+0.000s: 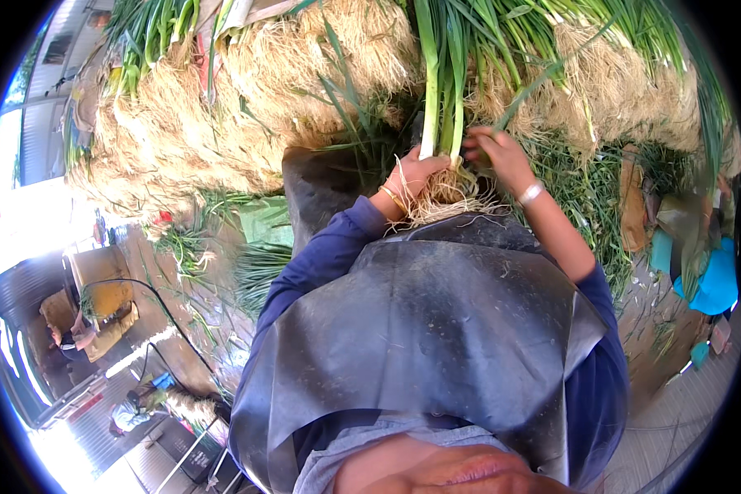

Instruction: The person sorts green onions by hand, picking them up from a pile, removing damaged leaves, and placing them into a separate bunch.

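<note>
Above dark apron (436, 329): left hand (416, 174), right hand (502, 156) clasp green onion bunch (443, 107).

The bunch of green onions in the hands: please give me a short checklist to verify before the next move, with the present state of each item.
1. Left hand grips the bunch of green onions at its white base: ok.
2. Right hand touches the bunch from the other side: ok.
3. Roots hang free below the hands, over the dark apron: ok.
4. Stalks stand roughly upright, not bent: ok.
5. Whether the right hand holds any tool: cannot tell, the fingers are partly hidden.
6. Piled onion bundles behind lie close to the hands, leaves overlapping the bunch: not ok for a free pull.
</note>
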The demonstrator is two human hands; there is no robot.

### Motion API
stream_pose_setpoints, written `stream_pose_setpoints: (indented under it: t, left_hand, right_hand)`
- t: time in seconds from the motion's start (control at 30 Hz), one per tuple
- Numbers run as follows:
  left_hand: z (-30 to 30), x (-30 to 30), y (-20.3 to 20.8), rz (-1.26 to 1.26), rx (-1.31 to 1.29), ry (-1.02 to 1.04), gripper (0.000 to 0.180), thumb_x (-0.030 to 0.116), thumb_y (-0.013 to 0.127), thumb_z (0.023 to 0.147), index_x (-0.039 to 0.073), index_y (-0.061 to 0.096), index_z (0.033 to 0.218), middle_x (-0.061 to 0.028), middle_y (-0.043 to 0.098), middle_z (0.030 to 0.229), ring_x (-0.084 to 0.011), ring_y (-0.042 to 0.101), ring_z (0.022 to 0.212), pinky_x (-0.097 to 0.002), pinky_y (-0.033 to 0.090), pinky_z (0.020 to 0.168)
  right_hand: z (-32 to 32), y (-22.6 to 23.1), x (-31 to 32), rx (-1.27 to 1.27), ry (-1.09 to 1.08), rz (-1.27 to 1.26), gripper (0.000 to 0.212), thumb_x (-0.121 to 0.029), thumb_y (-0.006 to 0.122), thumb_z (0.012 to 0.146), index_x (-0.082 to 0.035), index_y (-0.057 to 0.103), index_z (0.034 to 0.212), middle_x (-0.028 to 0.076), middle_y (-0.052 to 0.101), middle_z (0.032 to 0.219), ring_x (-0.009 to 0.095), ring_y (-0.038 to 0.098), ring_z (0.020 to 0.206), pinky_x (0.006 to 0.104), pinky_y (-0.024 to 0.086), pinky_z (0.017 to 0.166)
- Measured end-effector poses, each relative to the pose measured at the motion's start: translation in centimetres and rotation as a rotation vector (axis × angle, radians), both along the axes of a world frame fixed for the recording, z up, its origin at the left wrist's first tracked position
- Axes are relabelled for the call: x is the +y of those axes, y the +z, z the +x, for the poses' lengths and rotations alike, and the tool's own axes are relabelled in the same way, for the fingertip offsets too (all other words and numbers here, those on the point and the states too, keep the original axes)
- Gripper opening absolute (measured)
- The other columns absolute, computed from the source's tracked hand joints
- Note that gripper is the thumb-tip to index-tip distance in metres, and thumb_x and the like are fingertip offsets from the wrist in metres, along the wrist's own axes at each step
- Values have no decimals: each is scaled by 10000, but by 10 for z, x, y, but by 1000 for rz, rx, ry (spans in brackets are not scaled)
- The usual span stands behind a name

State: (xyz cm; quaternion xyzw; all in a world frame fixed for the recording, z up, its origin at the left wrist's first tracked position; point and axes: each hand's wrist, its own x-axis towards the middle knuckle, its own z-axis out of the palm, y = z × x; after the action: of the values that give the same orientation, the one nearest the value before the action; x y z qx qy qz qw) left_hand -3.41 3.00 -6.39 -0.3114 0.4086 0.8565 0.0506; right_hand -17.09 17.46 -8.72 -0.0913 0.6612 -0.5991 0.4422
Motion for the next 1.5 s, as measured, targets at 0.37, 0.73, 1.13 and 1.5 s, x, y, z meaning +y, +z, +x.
stream_pose_setpoints:
  t: [0.37,0.73,1.13,1.5]
  left_hand:
    - [7,-6,9,88,3,-36,264,120,591,878,-26,535,1089,-89,635,877,-155,621,701,-279,528,597]
    - [-7,-13,-38,-960,581,-481,258,286,619,829,101,588,1006,-75,612,844,-239,550,707,-334,469,663]
    - [9,-27,21,118,99,-294,422,326,642,861,12,593,1138,-55,626,983,-119,589,830,-255,477,760]
    - [19,-42,9,274,43,-142,343,91,643,740,-9,565,1059,-84,619,901,-184,598,848,-278,483,798]
  right_hand:
    - [20,15,33,-153,-90,-183,226,-253,473,944,-49,517,858,64,576,693,153,573,575,268,471,532]
    - [25,14,2,611,478,172,459,-428,595,843,-6,564,1021,188,624,851,334,613,821,379,468,729]
    - [1,10,65,303,637,239,360,-363,578,889,-13,593,811,18,573,652,116,538,611,288,442,583]
    - [-56,-99,177,801,631,707,288,-210,504,880,-18,546,1090,218,570,1123,389,533,1021,437,441,876]
